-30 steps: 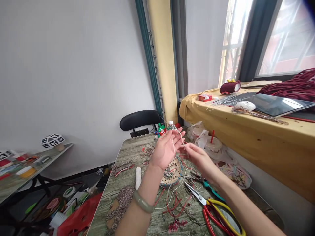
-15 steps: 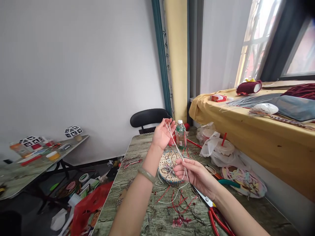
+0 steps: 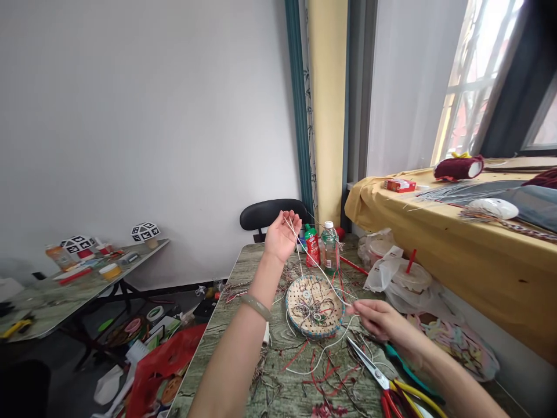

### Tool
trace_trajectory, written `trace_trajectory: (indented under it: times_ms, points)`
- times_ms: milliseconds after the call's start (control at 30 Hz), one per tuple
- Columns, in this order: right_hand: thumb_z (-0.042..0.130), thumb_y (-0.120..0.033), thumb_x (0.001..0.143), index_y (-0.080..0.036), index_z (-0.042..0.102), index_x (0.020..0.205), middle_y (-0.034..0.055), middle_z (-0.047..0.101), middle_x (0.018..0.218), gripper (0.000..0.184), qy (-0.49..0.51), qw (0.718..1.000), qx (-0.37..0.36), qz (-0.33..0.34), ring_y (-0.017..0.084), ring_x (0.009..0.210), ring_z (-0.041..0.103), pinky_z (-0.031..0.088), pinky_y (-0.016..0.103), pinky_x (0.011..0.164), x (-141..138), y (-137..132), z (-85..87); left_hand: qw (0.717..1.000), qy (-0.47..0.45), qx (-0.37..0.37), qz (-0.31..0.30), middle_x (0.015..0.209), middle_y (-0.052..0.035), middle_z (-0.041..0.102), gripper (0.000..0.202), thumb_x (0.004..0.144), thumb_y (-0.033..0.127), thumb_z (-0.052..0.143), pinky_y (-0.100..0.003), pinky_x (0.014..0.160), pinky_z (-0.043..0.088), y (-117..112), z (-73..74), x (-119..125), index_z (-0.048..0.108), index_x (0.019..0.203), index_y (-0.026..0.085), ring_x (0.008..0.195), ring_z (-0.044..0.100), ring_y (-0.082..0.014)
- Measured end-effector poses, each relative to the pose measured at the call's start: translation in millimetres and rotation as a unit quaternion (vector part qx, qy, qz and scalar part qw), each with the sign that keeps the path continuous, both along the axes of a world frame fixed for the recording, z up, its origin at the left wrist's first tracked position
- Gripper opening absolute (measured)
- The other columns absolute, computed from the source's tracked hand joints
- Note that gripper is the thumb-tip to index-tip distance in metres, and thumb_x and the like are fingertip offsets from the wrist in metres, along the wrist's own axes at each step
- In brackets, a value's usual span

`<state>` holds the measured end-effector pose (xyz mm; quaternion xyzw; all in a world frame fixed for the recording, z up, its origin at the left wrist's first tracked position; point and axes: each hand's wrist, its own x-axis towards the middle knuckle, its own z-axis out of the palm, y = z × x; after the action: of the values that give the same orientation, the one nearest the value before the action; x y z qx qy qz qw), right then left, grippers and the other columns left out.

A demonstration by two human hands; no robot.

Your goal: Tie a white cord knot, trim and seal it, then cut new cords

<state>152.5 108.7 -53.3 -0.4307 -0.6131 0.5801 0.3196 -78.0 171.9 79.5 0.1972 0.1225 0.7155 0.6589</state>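
My left hand (image 3: 282, 235) is raised over the table, palm up with curled fingers, holding a thin white cord (image 3: 312, 255) that runs over them. Lower and to the right, my right hand (image 3: 376, 318) pinches the same cord between thumb and fingers. The cord stretches slantwise between the two hands, and a loose length curls down onto the table. Below it lies a shallow round woven basket (image 3: 292, 295) with a blue edge and small knotted loops inside. Scissors (image 3: 369, 367) with red and yellow handles rest near my right wrist.
Red and dark thread scraps (image 3: 324, 374) litter the wooden table (image 3: 243, 264). A clear bottle (image 3: 331, 255) and a red pouch (image 3: 312, 248) stand behind the basket. Plastic bags with a lidded cup (image 3: 411, 276) sit to the right. A black chair (image 3: 272, 213) is beyond the table.
My right hand has moved right and away from the left, drawing the cord out between them. More of the basket and scissors shows. The whole view has shifted slightly left.
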Motion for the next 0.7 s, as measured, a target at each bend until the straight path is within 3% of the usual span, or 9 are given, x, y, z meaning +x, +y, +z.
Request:
trace_trajectory:
  times_ms: [100, 200, 300, 367, 433, 533, 600, 700]
  points:
    - [0.06, -0.049, 0.067, -0.018, 0.053, 0.059, -0.0027, 0.046, 0.046, 0.033, -0.072, 0.992, 0.071, -0.078, 0.01, 0.039, 0.039, 0.03, 0.024, 0.042, 35, 17, -7.2, 1.0, -0.007, 0.0, 0.002, 0.093, -0.004, 0.062, 0.019, 0.085, 0.024, 0.053, -0.03, 0.062, 0.053, -2, 1.4, -3, 0.058, 0.1, 0.013, 0.073, 0.061, -0.0134]
    - [0.061, -0.044, 0.069, -0.019, 0.053, 0.063, 0.0079, 0.061, 0.072, 0.027, -0.09, 0.976, 0.145, -0.135, 0.023, 0.073, 0.058, 0.043, 0.038, 0.069, 41, 23, -1.2, 1.0, -0.004, -0.004, -0.017, 0.086, -0.0028, 0.063, 0.014, 0.086, 0.022, 0.052, -0.029, 0.062, 0.053, -6, 0.4, 2, 0.059, 0.092, 0.012, 0.072, 0.061, -0.0132]
    - [0.061, -0.047, 0.071, -0.021, 0.061, 0.084, 0.0137, 0.063, 0.1, 0.03, -0.057, 0.974, 0.182, -0.12, 0.031, 0.1, 0.054, 0.035, 0.049, 0.091, 12, 20, 18.9, 0.999, -0.002, -0.005, -0.046, 0.074, -0.0023, 0.062, 0.019, 0.088, 0.018, 0.047, -0.026, 0.067, 0.053, -15, -1.2, 16, 0.059, 0.076, 0.011, 0.071, 0.063, -0.0113]
    - [0.059, -0.05, 0.073, -0.024, 0.055, 0.108, 0.0097, 0.056, 0.122, 0.044, 0.006, 0.979, 0.19, -0.072, 0.026, 0.114, 0.049, 0.033, 0.043, 0.099, -16, 15, 35.6, 0.998, -0.003, -0.001, -0.069, 0.07, -0.0029, 0.062, 0.026, 0.09, 0.018, 0.043, -0.023, 0.073, 0.052, -23, -2.0, 27, 0.059, 0.07, 0.011, 0.072, 0.063, -0.01]
    - [0.057, -0.051, 0.076, -0.026, 0.047, 0.121, 0.0059, 0.048, 0.133, 0.053, 0.076, 0.981, 0.178, -0.031, 0.021, 0.12, 0.044, 0.033, 0.038, 0.101, -41, 8, 49.8, 0.996, -0.005, 0.005, -0.094, 0.07, -0.0037, 0.062, 0.028, 0.09, 0.021, 0.042, -0.023, 0.077, 0.052, -31, -2.6, 37, 0.06, 0.07, 0.011, 0.073, 0.064, -0.0101]
    - [0.057, -0.048, 0.079, -0.021, 0.058, 0.11, 0.0056, 0.067, 0.103, 0.041, 0.157, 0.979, 0.126, 0.019, 0.018, 0.095, 0.06, 0.042, 0.034, 0.09, -62, -5, 59.9, 0.993, -0.009, 0.013, -0.12, 0.072, -0.0055, 0.063, 0.03, 0.09, 0.024, 0.042, -0.024, 0.079, 0.052, -40, -4.0, 45, 0.06, 0.071, 0.01, 0.077, 0.064, -0.0124]
    - [0.055, -0.046, 0.082, -0.017, 0.065, 0.095, 0.0028, 0.068, 0.075, 0.033, 0.204, 0.975, 0.074, 0.036, 0.014, 0.071, 0.062, 0.047, 0.029, 0.076, -64, -15, 59.2, 0.992, -0.014, 0.016, -0.122, 0.073, -0.0058, 0.064, 0.031, 0.09, 0.025, 0.041, -0.025, 0.079, 0.052, -41, -4.9, 45, 0.06, 0.071, 0.011, 0.079, 0.065, -0.0134]
    - [0.054, -0.043, 0.084, -0.017, 0.066, 0.089, 0.0011, 0.066, 0.068, 0.03, 0.27, 0.962, -0.013, 0.045, 0.01, 0.063, 0.06, 0.048, 0.023, 0.064, -59, -26, 53.7, 0.994, -0.028, 0.019, -0.101, 0.071, -0.0045, 0.064, 0.032, 0.091, 0.024, 0.041, -0.023, 0.08, 0.051, -36, -5.9, 40, 0.06, 0.069, 0.012, 0.077, 0.065, -0.0117]
